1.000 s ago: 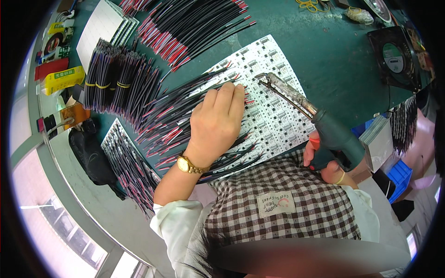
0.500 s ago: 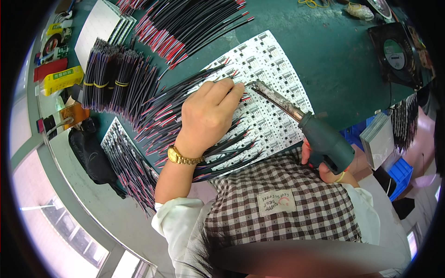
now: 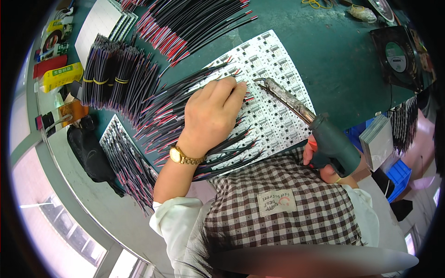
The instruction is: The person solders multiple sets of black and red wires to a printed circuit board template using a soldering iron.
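My left hand [image 3: 211, 109], with a gold watch on its wrist, rests over a white sheet of circuit boards [image 3: 273, 65]. Its fingers are pinched together on a thin wire, mostly hidden beneath them; red wire ends show just beside the fingertips. Rows of black wires [image 3: 174, 104] with red and white ends fan out over the sheet's left part and under the hand. My right hand [image 3: 311, 150] grips a dark green soldering gun [image 3: 333, 141], partly hidden behind its handle. The gun's metal tip points up-left, a little right of my left fingertips and apart from them.
Bundled black wires [image 3: 104, 76] stand at the left, and more wires [image 3: 194, 23] lie at the back. Stacked white panels [image 3: 99, 28] are beside them. A wired board [image 3: 127, 157] sits at the lower left. A black fan [image 3: 396, 58] stands at the right on the green table [image 3: 340, 60].
The soldering gun has shifted right and slightly down, its tip drawing away from my left fingertips. My left hand has moved slightly right, still pinched.
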The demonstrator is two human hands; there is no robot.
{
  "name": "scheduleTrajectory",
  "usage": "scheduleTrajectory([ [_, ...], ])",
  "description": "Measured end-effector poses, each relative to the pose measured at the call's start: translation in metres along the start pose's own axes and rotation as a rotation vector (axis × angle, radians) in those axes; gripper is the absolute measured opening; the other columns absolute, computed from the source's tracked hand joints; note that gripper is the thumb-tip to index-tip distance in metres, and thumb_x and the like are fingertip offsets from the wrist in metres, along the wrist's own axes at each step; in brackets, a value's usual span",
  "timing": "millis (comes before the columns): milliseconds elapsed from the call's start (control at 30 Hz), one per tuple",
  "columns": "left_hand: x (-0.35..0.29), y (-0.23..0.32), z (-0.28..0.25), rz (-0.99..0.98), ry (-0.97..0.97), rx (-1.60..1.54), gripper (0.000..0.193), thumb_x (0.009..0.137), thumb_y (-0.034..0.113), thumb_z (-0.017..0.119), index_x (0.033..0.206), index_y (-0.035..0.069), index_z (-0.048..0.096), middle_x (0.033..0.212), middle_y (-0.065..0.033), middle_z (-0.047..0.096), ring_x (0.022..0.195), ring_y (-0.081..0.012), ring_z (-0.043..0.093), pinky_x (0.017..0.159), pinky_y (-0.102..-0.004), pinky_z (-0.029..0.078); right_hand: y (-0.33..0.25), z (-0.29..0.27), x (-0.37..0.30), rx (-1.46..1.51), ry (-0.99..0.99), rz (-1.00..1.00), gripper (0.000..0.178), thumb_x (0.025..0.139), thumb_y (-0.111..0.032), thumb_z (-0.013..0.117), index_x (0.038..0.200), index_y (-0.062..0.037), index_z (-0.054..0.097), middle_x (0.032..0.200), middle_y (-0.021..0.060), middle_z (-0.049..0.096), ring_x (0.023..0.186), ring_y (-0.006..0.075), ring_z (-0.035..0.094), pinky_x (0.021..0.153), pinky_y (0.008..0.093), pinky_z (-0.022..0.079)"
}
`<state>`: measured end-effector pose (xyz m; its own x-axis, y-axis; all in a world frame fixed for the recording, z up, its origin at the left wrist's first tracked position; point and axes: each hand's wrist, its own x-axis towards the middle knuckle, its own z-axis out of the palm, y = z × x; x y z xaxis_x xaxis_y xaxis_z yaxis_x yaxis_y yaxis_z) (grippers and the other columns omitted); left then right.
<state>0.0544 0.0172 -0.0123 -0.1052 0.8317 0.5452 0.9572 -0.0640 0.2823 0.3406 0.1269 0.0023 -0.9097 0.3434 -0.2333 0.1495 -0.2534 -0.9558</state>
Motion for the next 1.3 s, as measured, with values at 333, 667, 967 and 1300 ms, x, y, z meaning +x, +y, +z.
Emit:
scheduleTrajectory([
  [333,0.001,-0.003,-0.009,-0.080,-0.112,-0.144,0.037,0.061,-0.007,0.064,0.095,0.007,0.069,0.083,-0.0053,0.060,0.067,-0.0208,0.060,0.055,-0.0303,0.049,0.001,-0.004,-0.004,-0.095,-0.017,0.005,0.089,0.076,-0.069,0.061,0.130,-0.0009,0.045,0.082,0.0082,0.057,0.070,0.0154,0.057,0.064,0.0290,0.046],
  [667,0.002,-0.004,-0.009,-0.058,-0.098,-0.167,0.036,0.062,-0.006,0.065,0.095,0.006,0.069,0.084,-0.0062,0.061,0.067,-0.0213,0.060,0.056,-0.0308,0.049,0.002,-0.009,-0.007,-0.187,-0.051,0.009,0.090,0.073,-0.069,0.065,0.124,0.0015,0.045,0.083,0.0084,0.057,0.070,0.0145,0.057,0.065,0.0281,0.046],
  [967,0.003,-0.001,-0.009,-0.041,-0.098,-0.132,0.019,0.070,0.002,0.063,0.089,0.003,0.067,0.081,-0.0052,0.058,0.067,-0.0201,0.058,0.054,-0.0301,0.047,0.017,0.001,-0.014,0.143,0.077,-0.078,0.083,0.081,-0.064,0.059,0.134,-0.0027,0.041,0.089,0.0078,0.056,0.074,0.0159,0.056,0.065,0.0301,0.045],
  [1300,0.009,0.010,-0.028,0.082,0.117,0.165,0.030,0.076,0.002,0.057,0.105,0.003,0.065,0.085,-0.0052,0.059,0.063,-0.0193,0.057,0.053,-0.0298,0.046,0.009,0.014,-0.006,0.201,0.232,-0.247,0.080,0.085,-0.063,0.056,0.132,-0.0014,0.038,0.082,0.0090,0.055,0.068,0.0156,0.056,0.062,0.0283,0.046],
])
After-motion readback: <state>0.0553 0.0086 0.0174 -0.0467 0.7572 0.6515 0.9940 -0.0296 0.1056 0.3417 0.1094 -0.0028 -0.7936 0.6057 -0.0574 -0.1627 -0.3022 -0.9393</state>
